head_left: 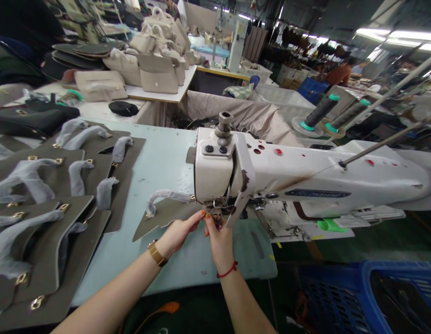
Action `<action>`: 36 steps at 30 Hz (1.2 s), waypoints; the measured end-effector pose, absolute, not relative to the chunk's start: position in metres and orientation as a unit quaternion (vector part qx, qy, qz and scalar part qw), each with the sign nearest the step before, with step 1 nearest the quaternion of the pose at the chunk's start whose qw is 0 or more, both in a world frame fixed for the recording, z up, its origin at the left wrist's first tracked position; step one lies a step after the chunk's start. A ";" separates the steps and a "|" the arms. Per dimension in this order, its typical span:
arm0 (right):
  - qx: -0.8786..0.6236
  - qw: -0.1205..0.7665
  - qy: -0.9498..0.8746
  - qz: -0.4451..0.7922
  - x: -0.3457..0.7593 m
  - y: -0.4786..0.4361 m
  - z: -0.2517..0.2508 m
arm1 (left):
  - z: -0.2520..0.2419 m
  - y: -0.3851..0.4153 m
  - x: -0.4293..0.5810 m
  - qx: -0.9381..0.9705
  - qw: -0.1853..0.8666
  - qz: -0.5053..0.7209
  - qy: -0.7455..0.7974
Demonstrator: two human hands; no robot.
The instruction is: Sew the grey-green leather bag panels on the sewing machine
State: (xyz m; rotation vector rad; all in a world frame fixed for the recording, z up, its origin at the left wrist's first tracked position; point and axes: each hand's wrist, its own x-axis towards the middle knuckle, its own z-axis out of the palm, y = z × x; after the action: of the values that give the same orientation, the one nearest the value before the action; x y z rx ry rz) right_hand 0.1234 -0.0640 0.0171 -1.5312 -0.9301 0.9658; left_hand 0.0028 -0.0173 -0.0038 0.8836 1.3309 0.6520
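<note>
My left hand (180, 232), with a gold watch at the wrist, pinches the near edge of an olive-grey bag panel (163, 214) that lies under the head of a white sewing machine (271, 176). A handle wrapped in white film (163, 197) sits on that panel. My right hand (218, 234), with a red cord at the wrist, has its fingers closed on the panel's edge right at the needle area (218, 206).
Several olive-grey panels with wrapped handles and gold rings (44, 208) are spread over the pale blue table (159, 157) to the left. Beige finished bags (156, 69) stand on a far table. Thread cones (319, 111) rise behind the machine. A blue crate (368, 297) sits low right.
</note>
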 end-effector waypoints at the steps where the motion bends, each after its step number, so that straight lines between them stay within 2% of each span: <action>1: -0.642 0.524 -0.391 0.402 0.124 -0.065 0.018 | -0.002 -0.017 0.004 0.389 0.657 0.292 0.577; 12: -0.641 0.509 -0.376 0.434 0.132 -0.080 0.005 | 0.006 -0.012 0.010 0.365 0.695 0.335 0.520; 36: -0.604 0.521 -0.381 0.468 0.138 -0.099 -0.008 | 0.009 -0.016 0.031 0.301 0.666 0.425 0.534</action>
State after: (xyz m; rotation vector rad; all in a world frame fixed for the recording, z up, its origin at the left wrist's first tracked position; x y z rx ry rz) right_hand 0.1378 -0.0988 -0.0083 -1.4479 -0.9132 1.1212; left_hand 0.0307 -0.0159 0.0093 0.6800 1.2053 0.9586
